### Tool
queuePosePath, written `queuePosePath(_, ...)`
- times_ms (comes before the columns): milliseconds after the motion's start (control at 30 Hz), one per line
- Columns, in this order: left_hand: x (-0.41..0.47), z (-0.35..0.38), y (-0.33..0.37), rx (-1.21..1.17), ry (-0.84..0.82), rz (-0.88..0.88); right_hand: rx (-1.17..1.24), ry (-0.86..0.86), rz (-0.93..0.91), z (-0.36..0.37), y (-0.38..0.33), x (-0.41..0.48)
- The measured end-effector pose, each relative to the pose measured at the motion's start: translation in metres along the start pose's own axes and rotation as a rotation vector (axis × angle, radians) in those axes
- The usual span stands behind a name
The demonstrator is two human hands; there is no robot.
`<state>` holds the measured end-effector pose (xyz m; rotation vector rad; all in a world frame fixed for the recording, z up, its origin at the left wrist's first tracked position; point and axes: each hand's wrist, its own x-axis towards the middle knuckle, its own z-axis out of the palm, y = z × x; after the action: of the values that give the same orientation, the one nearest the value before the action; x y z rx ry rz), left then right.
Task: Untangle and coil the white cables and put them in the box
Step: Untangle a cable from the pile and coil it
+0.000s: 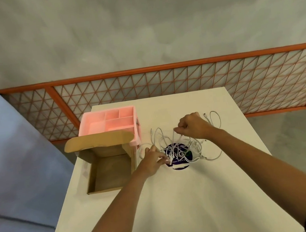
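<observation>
A tangle of white cables (195,146) lies on the white table (178,200), partly over a dark round sticker (179,157). My right hand (193,126) is raised above the pile and pinches a strand that hangs down from its fingers. Lower and to the left, my left hand (152,161) pinches a cable end near the sticker's left edge. An open brown cardboard box (109,170) stands left of the cables with its lid flap folded back; I see nothing inside it.
A pink plastic organiser (110,121) with several compartments stands behind the cardboard box at the table's far left. An orange mesh railing (182,80) runs beyond the far table edge. The table's left edge drops to a grey floor.
</observation>
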<state>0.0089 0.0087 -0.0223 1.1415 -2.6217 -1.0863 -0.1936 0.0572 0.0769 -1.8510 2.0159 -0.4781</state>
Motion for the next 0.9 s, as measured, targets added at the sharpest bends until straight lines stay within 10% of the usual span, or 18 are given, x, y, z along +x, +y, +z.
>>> queuePosePath(700, -0.066, -0.07, 0.108, -1.162, 0.084, 0.102, 0.435, 0.343, 0.033, -0.054, -0.032, -0.062)
queuePosePath(900, -0.072, -0.079, 0.118, -1.225, 0.002, 0.194, 0.375, 0.006, 0.095, 0.004, -0.037, -0.083)
